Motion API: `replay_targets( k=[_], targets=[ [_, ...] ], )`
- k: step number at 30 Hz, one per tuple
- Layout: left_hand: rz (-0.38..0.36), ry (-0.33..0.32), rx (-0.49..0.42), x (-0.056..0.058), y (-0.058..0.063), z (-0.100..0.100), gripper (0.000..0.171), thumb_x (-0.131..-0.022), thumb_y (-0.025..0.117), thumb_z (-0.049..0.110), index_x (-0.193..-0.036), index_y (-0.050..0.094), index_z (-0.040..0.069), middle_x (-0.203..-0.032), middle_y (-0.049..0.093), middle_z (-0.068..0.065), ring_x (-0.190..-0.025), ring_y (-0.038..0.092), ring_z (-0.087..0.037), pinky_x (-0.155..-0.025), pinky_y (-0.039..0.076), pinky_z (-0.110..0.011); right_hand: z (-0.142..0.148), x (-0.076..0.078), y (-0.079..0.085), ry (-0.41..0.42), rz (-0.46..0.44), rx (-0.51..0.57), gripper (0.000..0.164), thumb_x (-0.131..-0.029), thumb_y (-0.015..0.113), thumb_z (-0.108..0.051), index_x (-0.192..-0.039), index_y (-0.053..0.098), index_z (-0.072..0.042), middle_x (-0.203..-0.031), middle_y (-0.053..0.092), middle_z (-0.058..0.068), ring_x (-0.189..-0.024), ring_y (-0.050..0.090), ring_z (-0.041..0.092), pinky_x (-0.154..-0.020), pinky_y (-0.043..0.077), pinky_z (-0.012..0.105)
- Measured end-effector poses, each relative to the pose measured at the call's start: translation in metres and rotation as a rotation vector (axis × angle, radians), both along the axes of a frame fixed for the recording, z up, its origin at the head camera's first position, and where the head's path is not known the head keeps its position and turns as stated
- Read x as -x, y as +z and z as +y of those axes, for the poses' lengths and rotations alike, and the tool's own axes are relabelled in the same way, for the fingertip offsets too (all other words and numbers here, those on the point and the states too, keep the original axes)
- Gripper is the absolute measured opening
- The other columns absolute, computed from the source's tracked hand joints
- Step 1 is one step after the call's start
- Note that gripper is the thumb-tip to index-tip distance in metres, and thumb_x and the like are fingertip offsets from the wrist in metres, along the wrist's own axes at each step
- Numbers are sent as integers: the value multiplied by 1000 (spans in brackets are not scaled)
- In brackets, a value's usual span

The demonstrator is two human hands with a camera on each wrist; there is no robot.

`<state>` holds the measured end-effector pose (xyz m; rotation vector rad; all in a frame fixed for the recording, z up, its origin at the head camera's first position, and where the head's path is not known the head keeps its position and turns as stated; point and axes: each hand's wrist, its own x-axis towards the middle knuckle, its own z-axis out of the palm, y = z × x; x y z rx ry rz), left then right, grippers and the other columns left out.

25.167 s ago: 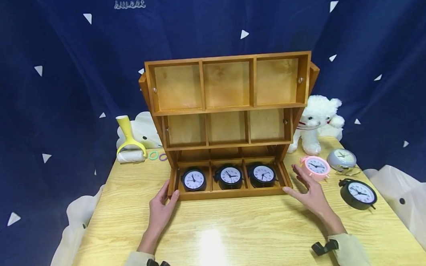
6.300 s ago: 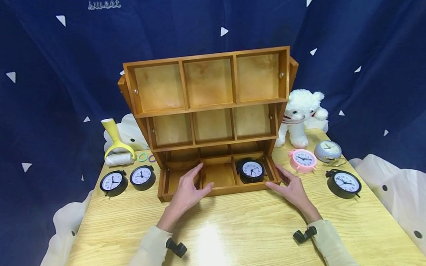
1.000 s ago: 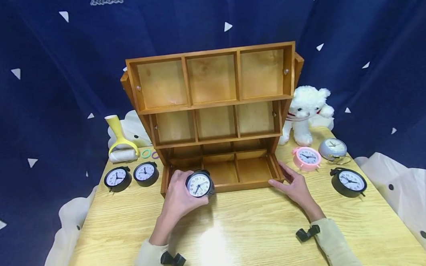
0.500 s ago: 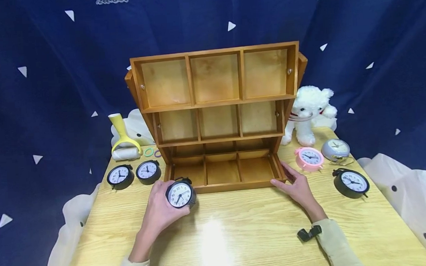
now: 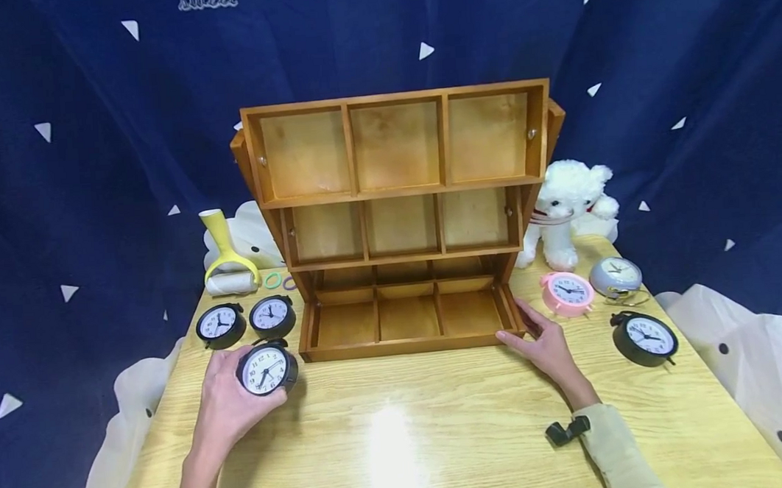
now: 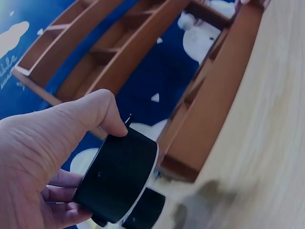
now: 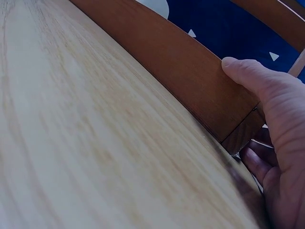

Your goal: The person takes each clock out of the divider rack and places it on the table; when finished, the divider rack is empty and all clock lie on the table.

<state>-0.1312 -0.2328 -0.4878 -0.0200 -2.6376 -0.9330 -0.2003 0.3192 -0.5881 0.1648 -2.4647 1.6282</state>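
My left hand (image 5: 225, 406) holds a black alarm clock (image 5: 266, 370) between thumb and fingers, over the table left of the wooden tiered box (image 5: 406, 345). Seen in the left wrist view, the thumb (image 6: 107, 112) presses the clock's black side (image 6: 121, 167) and the fingers bend under it. Two more black alarm clocks, one farther left (image 5: 220, 325) and one nearer the box (image 5: 272, 316), lie face up just behind. My right hand (image 5: 546, 346) grips the box's front right corner; the right wrist view shows its thumb (image 7: 238, 67) on the front panel's edge. All compartments of the bottom tier are bare.
On the right lie a pink alarm clock (image 5: 568, 294), a grey clock (image 5: 616, 275) and a black one (image 5: 646, 338), before a white plush bear (image 5: 570, 212). A yellow-handled lint roller (image 5: 227, 252) and a green ring (image 5: 273, 280) sit at the back left.
The held clock, in the bottom tier's right compartment 6.3 s ago, has travelled left past the box in my left hand. Two other clocks left that tier earlier. The right hand stays at the corner.
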Motion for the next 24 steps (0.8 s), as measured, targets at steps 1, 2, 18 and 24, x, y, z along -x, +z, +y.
replay_targets(
  k=[1,2,18,24],
  targets=[
    [-7,-1,7,1,-1,-3,81,-55,94,21,-126,65,-4,-110,58,-16,-103,54,-30,-87,51,-49,0,0,1,-3,3,-1,82,-88,86,-13,-158,44,-7,-162,40,21,-146,42,40,-102,39,4],
    [-18,-1,18,1,-2,-6,81,-56,94,23,-127,65,-4,-111,57,-16,-104,55,-30,-87,51,-49,0,-1,1,-4,6,0,81,-88,86,-14,-158,44,-7,-162,40,21,-146,42,40,-102,39,4],
    [-177,-53,135,12,-31,-39,88,-59,94,31,-133,62,-7,-114,57,-18,-99,60,-36,-84,54,-50,-2,-3,0,7,4,36,82,-87,87,-12,-157,45,-6,-163,39,20,-147,41,40,-103,39,5],
    [-234,-74,126,16,-33,-41,90,-60,95,30,-134,61,-8,-114,57,-21,-98,60,-37,-84,55,-52,-2,-2,3,10,8,35,81,-87,86,-11,-158,45,-7,-163,40,19,-146,41,41,-102,39,5]
  ],
)
